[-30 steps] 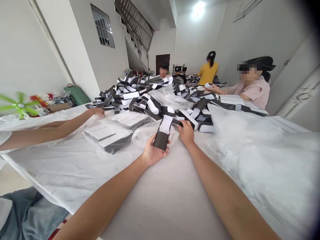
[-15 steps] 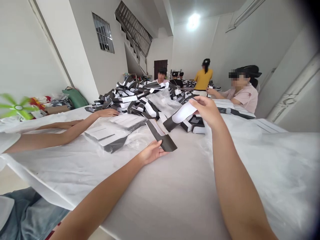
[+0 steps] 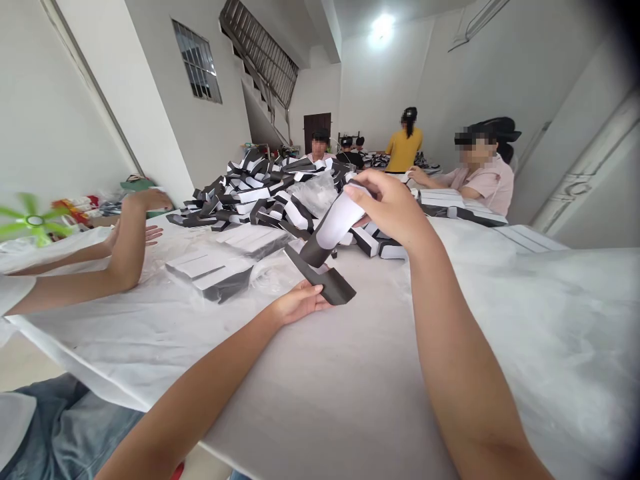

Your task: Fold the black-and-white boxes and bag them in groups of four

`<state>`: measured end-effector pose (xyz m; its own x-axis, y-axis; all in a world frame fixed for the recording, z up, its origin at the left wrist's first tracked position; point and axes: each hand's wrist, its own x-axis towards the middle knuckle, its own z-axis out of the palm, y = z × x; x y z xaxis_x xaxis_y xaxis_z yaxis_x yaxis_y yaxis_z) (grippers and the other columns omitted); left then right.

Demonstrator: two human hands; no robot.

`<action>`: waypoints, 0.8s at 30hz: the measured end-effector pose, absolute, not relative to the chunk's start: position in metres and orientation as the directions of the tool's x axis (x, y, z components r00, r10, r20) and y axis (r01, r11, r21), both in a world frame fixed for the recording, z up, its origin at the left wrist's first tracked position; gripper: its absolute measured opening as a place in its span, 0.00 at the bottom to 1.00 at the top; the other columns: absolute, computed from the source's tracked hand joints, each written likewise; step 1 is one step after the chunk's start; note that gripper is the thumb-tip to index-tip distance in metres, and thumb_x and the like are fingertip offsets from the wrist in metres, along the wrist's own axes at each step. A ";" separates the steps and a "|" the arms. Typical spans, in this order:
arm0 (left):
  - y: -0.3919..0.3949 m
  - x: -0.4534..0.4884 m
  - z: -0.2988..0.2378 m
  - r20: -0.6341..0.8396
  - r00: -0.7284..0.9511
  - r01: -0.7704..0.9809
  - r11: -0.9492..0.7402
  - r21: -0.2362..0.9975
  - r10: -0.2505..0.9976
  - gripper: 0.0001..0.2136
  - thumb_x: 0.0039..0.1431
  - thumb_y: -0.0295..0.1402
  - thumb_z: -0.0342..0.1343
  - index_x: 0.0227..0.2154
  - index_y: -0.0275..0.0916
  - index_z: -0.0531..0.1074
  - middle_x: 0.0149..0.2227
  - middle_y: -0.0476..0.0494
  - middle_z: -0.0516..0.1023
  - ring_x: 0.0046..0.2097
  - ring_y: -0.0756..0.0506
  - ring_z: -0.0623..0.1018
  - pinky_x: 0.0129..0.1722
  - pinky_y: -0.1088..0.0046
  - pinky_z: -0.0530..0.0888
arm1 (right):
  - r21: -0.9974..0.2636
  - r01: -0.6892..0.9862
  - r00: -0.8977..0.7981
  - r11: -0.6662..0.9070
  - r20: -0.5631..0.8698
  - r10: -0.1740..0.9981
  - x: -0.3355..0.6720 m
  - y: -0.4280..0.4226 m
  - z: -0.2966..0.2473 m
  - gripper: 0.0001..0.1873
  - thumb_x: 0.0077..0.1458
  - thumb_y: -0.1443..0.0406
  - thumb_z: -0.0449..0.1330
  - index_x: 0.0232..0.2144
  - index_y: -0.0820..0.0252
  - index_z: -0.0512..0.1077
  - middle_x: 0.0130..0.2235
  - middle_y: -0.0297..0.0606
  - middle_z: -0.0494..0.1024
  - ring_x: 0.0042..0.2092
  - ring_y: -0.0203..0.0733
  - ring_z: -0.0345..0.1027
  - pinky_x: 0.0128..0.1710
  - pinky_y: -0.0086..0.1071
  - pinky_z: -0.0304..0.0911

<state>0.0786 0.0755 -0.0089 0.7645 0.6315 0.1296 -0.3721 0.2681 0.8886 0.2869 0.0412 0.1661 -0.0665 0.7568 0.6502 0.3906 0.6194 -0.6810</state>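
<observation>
Cardboard strip (image 3: 333, 227) half-hidden by right hand (image 3: 390, 208)

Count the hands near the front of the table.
4: the person's right hand and left hand on a black-and-white strip, and a co-worker's raised hand and flat hand at left.

place: workshop | shows: sheeted table (image 3: 320, 373) | heaped card sleeves (image 3: 245, 200) (seated worker (image 3: 487, 190) beside it)
</observation>
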 end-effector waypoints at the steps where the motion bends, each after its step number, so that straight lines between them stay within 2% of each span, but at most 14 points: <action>1: 0.076 0.078 -0.009 0.127 0.765 -0.377 0.279 0.883 0.632 0.17 0.57 0.35 0.63 0.48 0.40 0.73 0.58 0.35 0.71 0.58 0.35 0.73 0.59 0.52 0.64 | -0.687 0.382 -0.084 0.618 0.640 0.764 0.286 0.042 0.165 0.15 0.56 0.52 0.59 0.41 0.53 0.72 0.38 0.35 0.72 0.38 0.42 0.69 0.32 0.35 0.71; 4: 0.080 0.074 -0.011 0.111 0.792 -0.375 0.334 0.865 0.601 0.17 0.56 0.37 0.63 0.49 0.41 0.73 0.59 0.36 0.70 0.59 0.34 0.70 0.58 0.51 0.65 | -0.681 0.384 -0.147 0.623 0.621 0.770 0.287 0.042 0.165 0.15 0.56 0.53 0.60 0.43 0.51 0.73 0.38 0.35 0.72 0.39 0.43 0.69 0.36 0.37 0.70; 7: 0.084 0.069 -0.012 0.122 0.810 -0.398 0.385 0.833 0.573 0.20 0.54 0.40 0.64 0.50 0.44 0.72 0.61 0.38 0.68 0.61 0.33 0.68 0.53 0.53 0.69 | -0.606 0.507 -0.234 0.613 0.588 0.774 0.295 0.035 0.169 0.15 0.54 0.55 0.62 0.42 0.53 0.75 0.35 0.34 0.74 0.38 0.43 0.69 0.38 0.37 0.67; 11: 0.085 0.067 -0.011 0.141 0.776 -0.446 0.378 0.811 0.614 0.25 0.50 0.39 0.68 0.51 0.45 0.72 0.57 0.37 0.72 0.56 0.35 0.73 0.50 0.56 0.71 | -0.504 0.636 -0.291 0.585 0.545 0.786 0.303 0.021 0.177 0.11 0.54 0.61 0.60 0.40 0.53 0.78 0.33 0.33 0.75 0.32 0.40 0.68 0.35 0.35 0.63; 13: 0.083 0.069 -0.010 0.136 0.765 -0.453 0.376 0.808 0.630 0.22 0.49 0.38 0.69 0.48 0.43 0.74 0.54 0.38 0.75 0.53 0.37 0.75 0.50 0.56 0.72 | -0.478 0.644 -0.304 0.597 0.556 0.773 0.302 0.016 0.179 0.10 0.54 0.64 0.58 0.38 0.52 0.78 0.33 0.32 0.76 0.32 0.40 0.67 0.35 0.35 0.61; 17: 0.077 0.075 -0.009 0.123 0.765 -0.456 0.397 0.797 0.632 0.11 0.49 0.37 0.69 0.34 0.39 0.78 0.49 0.40 0.78 0.52 0.38 0.76 0.50 0.57 0.72 | -0.364 0.693 -0.306 0.623 0.633 0.711 0.289 0.018 0.175 0.12 0.54 0.69 0.56 0.34 0.52 0.79 0.32 0.33 0.75 0.32 0.41 0.66 0.36 0.36 0.60; 21: 0.073 0.079 -0.008 0.131 0.748 -0.493 0.413 0.766 0.650 0.11 0.46 0.38 0.70 0.28 0.38 0.77 0.46 0.41 0.78 0.52 0.37 0.76 0.52 0.53 0.69 | -0.272 0.742 -0.314 0.612 0.666 0.677 0.275 0.023 0.170 0.15 0.52 0.74 0.53 0.30 0.53 0.78 0.33 0.36 0.75 0.37 0.46 0.67 0.39 0.37 0.60; 24: 0.072 0.081 -0.007 0.117 0.722 -0.509 0.409 0.757 0.682 0.12 0.45 0.38 0.71 0.22 0.38 0.74 0.41 0.42 0.79 0.51 0.36 0.76 0.52 0.53 0.69 | -0.268 0.754 -0.303 0.599 0.667 0.681 0.270 0.027 0.167 0.14 0.52 0.74 0.53 0.28 0.55 0.77 0.33 0.38 0.74 0.38 0.47 0.66 0.39 0.38 0.60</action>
<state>0.0807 0.0722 -0.0075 0.7217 0.6823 0.1170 -0.5092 0.4088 0.7573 0.2702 0.0267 0.1665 -0.3033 0.6808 0.6667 0.7544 0.5990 -0.2684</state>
